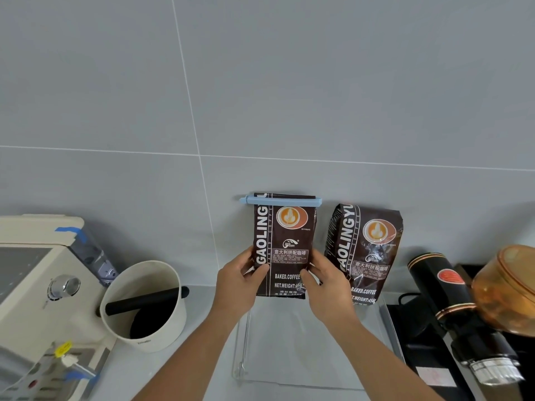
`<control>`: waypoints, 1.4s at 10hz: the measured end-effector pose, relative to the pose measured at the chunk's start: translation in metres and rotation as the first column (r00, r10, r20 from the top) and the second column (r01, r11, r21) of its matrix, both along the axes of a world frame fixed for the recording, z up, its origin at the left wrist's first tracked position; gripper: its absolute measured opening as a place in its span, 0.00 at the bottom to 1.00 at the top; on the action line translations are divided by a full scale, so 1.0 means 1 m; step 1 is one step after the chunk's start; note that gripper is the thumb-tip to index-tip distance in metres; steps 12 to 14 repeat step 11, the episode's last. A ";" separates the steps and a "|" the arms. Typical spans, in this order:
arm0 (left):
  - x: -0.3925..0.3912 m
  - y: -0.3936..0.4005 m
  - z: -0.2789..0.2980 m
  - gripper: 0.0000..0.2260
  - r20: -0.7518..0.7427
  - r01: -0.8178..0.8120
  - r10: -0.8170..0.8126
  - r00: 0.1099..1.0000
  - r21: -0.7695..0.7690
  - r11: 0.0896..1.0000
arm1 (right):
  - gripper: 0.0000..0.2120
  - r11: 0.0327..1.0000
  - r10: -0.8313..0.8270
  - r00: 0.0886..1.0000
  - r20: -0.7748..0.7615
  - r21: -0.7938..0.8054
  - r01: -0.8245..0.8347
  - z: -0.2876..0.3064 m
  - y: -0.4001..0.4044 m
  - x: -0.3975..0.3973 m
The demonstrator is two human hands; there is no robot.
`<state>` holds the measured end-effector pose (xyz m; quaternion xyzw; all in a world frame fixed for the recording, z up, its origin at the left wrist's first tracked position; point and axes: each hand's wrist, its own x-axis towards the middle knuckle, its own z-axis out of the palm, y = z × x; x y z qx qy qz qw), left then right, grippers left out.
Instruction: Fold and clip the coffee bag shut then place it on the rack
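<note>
Above the clear rack (241, 342) on the counter (162, 371), I am holding the clipped coffee bag (282, 250) upright, left hand (240, 282) and right hand (324, 282) each in a clenched grip on a side edge, steadying it for set-down beside the second bag (366, 250).

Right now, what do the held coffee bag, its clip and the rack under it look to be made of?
Held coffee bag: glossy dark film, probably plastic or foil laminate; it shows sheen and creases. Clip: matte pale blue, likely rigid plastic; a straight bar across the folded top. Rack: clear, probably acrylic; the counter shows through and only its edges catch light. Left hand and right hand grip the bag's sides.
</note>
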<state>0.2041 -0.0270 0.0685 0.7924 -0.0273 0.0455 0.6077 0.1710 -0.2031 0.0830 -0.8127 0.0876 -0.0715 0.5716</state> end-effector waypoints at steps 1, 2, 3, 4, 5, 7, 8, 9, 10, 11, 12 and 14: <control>-0.001 -0.001 0.002 0.18 -0.001 -0.007 0.008 1.000 0.025 1.000 | 0.25 1.000 0.019 1.000 0.006 -0.013 -0.019 0.000 0.000 0.001; -0.001 -0.001 0.006 0.18 -0.006 -0.021 0.021 1.000 0.059 0.998 | 0.24 1.000 0.023 1.000 -0.015 0.015 -0.023 0.002 0.001 0.001; -0.002 0.000 0.010 0.18 -0.054 -0.013 0.018 0.998 0.081 0.997 | 0.23 0.999 0.026 0.999 -0.047 0.033 -0.024 0.010 0.001 -0.001; -0.003 0.001 0.013 0.17 -0.116 0.015 -0.010 0.993 0.041 0.999 | 0.22 0.998 0.028 0.998 -0.063 0.051 -0.025 0.016 0.001 -0.004; -0.004 0.003 0.018 0.15 -0.158 0.024 -0.026 0.987 -0.016 1.000 | 0.21 0.995 0.037 0.996 -0.077 0.090 -0.030 0.021 -0.001 -0.004; -0.015 0.014 0.032 0.08 -0.241 0.000 -0.034 0.970 -0.141 0.990 | 0.17 0.968 0.105 0.989 -0.102 0.240 -0.078 0.038 -0.008 -0.014; -0.025 0.021 0.049 0.06 -0.315 -0.019 -0.083 0.946 -0.306 0.952 | 0.13 0.910 0.119 0.986 -0.120 0.410 -0.060 0.052 -0.017 -0.023; -0.038 0.028 0.068 0.08 -0.334 -0.036 -0.165 0.928 -0.520 0.854 | 0.10 0.804 0.109 0.987 -0.117 0.595 -0.018 0.069 -0.026 -0.037; -0.053 0.034 0.088 0.14 -0.270 0.005 -0.276 0.922 -0.707 0.707 | 0.09 0.735 0.114 0.991 -0.075 0.678 -0.033 0.090 -0.032 -0.055; -0.074 0.039 0.112 0.20 -0.209 0.049 -0.344 0.916 -0.791 0.610 | 0.12 0.689 0.116 0.993 -0.027 0.722 -0.061 0.111 -0.038 -0.078; -0.074 0.039 0.112 0.20 -0.209 0.049 -0.344 0.916 -0.791 0.610 | 0.12 0.689 0.116 0.993 -0.027 0.722 -0.061 0.111 -0.038 -0.078; -0.074 0.039 0.112 0.20 -0.209 0.049 -0.344 0.916 -0.791 0.610 | 0.12 0.689 0.116 0.993 -0.027 0.722 -0.061 0.111 -0.038 -0.078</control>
